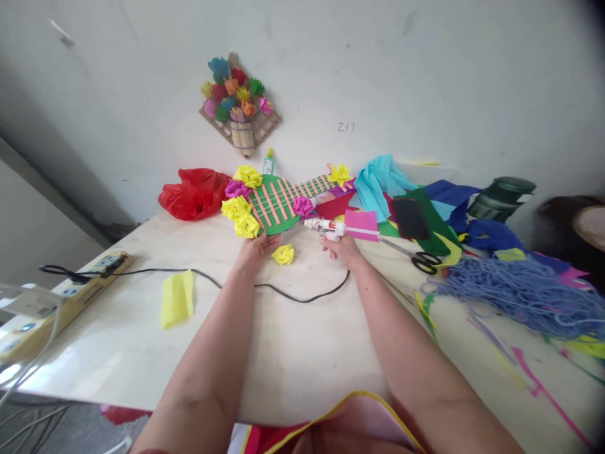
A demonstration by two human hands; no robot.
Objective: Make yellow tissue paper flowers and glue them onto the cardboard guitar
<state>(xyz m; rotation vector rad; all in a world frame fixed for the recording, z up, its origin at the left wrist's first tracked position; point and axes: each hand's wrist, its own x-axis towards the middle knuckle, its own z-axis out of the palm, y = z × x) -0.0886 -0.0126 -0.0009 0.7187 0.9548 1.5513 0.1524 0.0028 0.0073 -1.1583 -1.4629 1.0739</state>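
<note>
My left hand [255,250] grips the near edge of a green woven paper craft [276,203] with pink strips, trimmed with yellow and magenta paper flowers. My right hand [344,248] is closed on a white hot glue gun [326,227], its nozzle pointing left toward the craft. A loose yellow paper flower [283,254] lies on the table between my hands. The gun's black cord [302,296] loops across the table toward me.
A power strip [70,293] sits at the left edge, a folded yellow paper [177,297] beside it. Red plastic bag [193,192] at the back. Scissors [425,260], a phone [410,219], coloured paper scraps and blue yarn [515,293] crowd the right. A flower bouquet craft [239,107] hangs on the wall.
</note>
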